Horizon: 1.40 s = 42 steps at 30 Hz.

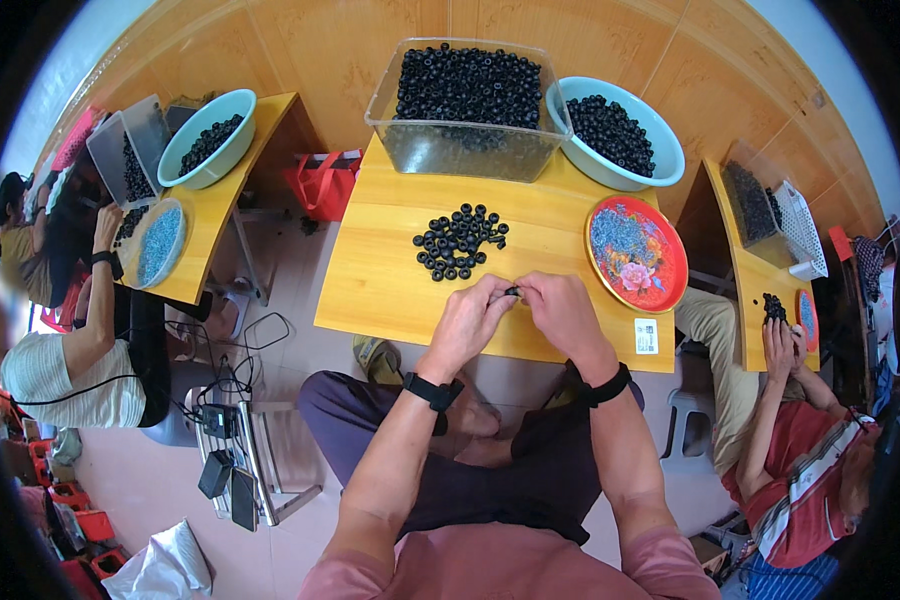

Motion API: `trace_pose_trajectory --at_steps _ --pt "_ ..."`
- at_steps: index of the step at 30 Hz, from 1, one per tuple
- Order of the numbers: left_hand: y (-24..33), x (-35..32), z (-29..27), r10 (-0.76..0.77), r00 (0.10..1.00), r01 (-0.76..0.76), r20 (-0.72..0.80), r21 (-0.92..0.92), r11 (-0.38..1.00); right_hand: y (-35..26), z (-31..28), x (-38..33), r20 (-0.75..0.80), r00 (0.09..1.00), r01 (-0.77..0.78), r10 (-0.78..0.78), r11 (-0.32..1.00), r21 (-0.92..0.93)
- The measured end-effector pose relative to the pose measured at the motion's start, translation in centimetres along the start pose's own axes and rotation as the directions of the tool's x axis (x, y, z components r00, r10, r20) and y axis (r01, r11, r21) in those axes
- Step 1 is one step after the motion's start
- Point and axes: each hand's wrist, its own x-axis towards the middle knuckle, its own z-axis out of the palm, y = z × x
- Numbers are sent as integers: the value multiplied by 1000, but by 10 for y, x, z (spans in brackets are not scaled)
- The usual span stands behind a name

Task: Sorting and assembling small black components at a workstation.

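My left hand [468, 318] and my right hand [562, 315] meet over the front edge of the yellow table [370, 285]. Both are closed, fingertips pinched together on a small black round piece [513, 291], mostly hidden by the fingers. Just beyond them a loose pile of black ring-shaped pieces [458, 243] lies on the tabletop, many showing a hole in the middle. To the right of the pile is a red round tray [673, 262] with a flower pattern, holding a heap of tiny bluish bits [620, 232].
At the back stand a clear plastic bin [470, 152] and a light-blue basin [660, 172], both full of black pieces. A white label [647, 336] sits near the right front corner. People work at side tables left and right. A metal stool [260, 460] with cables stands at left.
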Motion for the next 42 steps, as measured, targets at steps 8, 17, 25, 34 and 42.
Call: trace_pose_trajectory --at_steps 8,17,25,34,42 --pt "1 2 0 -80 997 79 -8 -36 996 -2 3 8 65 997 -48 45 998 43" --pt "4 3 -3 -150 988 146 -26 -132 980 -13 14 -6 -50 998 31 -32 999 -12" --pt "1 0 1 -27 1000 27 6 -30 999 13 21 -9 -96 965 -204 244 929 309" --pt "-1 1 2 -29 1000 29 -3 -68 997 28 22 -16 140 944 -299 298 598 744" --pt "6 3 1 -8 997 -1 82 107 994 33 17 -19 212 945 -317 248 541 779"
